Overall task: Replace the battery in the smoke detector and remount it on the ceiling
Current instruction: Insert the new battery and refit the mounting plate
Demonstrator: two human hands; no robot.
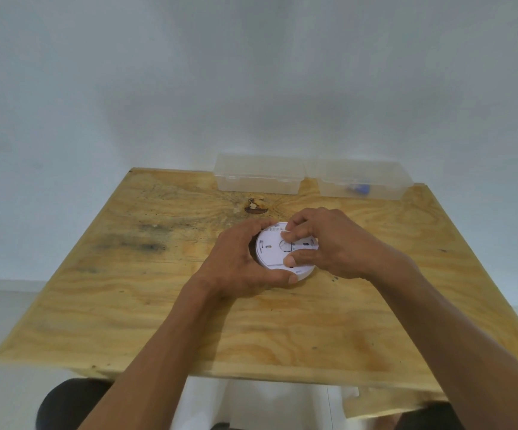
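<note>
A round white smoke detector [272, 250] lies back side up on the plywood table [164, 305], near its middle. My left hand [239, 262] wraps its left edge, with the thumb on the near rim. My right hand [329, 243] rests on top of the detector's back plate, fingertips and thumb pinching at its centre. The right part of the detector is hidden under that hand. No battery shows at the detector.
Two clear plastic boxes stand at the table's far edge against the white wall: the left box [257, 173] looks empty, the right box [363, 181] holds a small blue object [360, 189]. A dark knot [255, 207] marks the wood.
</note>
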